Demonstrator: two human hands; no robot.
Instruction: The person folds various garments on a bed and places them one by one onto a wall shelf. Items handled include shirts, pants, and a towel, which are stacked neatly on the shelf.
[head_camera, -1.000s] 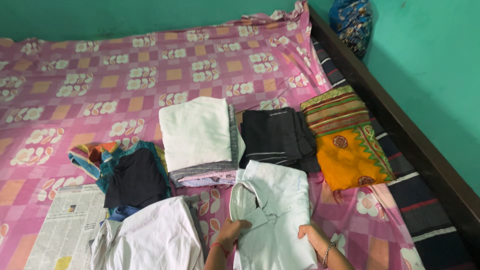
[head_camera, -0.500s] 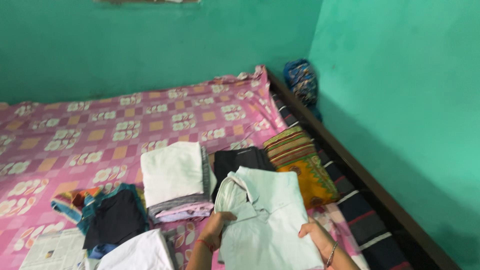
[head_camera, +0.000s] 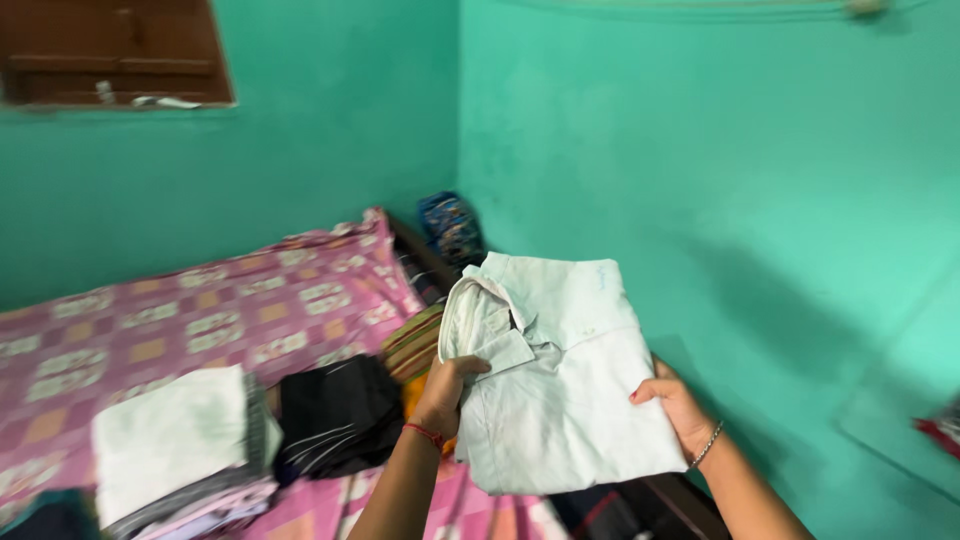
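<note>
Folded shirt held up between both hands.
Left hand (head_camera: 447, 388) grips the pale collared shirt (head_camera: 560, 380) near its collar; right hand (head_camera: 678, 405) clasps its right edge, above the bed (head_camera: 200, 320).

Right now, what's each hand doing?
Left hand: closed on the folded shirt, near the collar.
Right hand: holding the shirt's right edge.

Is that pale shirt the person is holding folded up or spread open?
Folded. The pale shirt forms a compact rectangle with its collar on top, held at its sides by the left hand and right hand.
</note>
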